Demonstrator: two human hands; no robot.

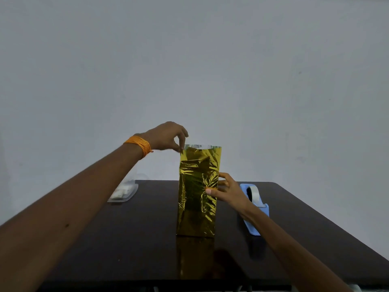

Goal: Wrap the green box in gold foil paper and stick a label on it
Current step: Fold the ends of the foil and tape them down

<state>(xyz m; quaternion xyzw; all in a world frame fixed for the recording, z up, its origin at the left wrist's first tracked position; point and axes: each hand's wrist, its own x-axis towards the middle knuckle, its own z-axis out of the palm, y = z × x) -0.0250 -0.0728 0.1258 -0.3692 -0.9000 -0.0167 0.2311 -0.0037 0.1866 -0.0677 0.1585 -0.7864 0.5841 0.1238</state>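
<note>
Tearing threatens gold foil if left hand, pinching its 11 o'clock corner, outpulls right hand gripping its 3 o'clock side.

I see the tall box wrapped in crinkled gold foil paper standing upright on the dark table, its foil top open.

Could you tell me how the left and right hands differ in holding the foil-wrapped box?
The left hand pinches the top corner of the foil-wrapped box; the right hand grips its side at mid-height. The left wrist wears an orange band; the right wrist is bare. Both touch the foil.
</note>
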